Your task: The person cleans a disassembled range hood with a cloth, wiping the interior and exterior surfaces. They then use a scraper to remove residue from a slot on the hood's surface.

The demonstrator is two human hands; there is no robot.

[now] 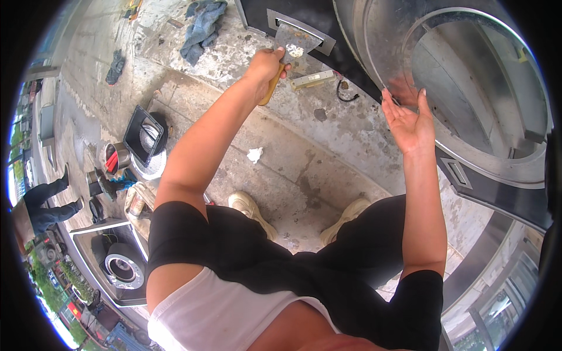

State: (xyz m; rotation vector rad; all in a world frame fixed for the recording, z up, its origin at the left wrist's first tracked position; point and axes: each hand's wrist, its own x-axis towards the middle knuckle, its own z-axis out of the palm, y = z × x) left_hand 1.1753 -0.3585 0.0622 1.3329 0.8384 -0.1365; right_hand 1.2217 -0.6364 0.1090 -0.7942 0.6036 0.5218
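My left hand (pixel 268 70) is closed round the yellow handle of a broad metal scraper (pixel 295 39). The scraper's blade lies by a slot in a metal plate (pixel 281 17) set in a dark panel, and a whitish crumpled clump sits on the blade. My right hand (pixel 408 123) is raised palm up, fingers spread, holding nothing, its fingertips at the metal rim of a large round glass door (pixel 474 87). Between the hands, a long beige part (pixel 312 80) with a black cable lies on the stained ledge.
A blue-grey cloth (pixel 202 30) and a dark glove (pixel 115 66) lie at the upper left. A black-framed filter (pixel 145 134), a metal pot (pixel 117 159) and tools stand left. Below is a boxed motor-like unit (pixel 124 270). A white scrap (pixel 254 154) lies ahead of my shoes. A person's legs (pixel 48 206) show far left.
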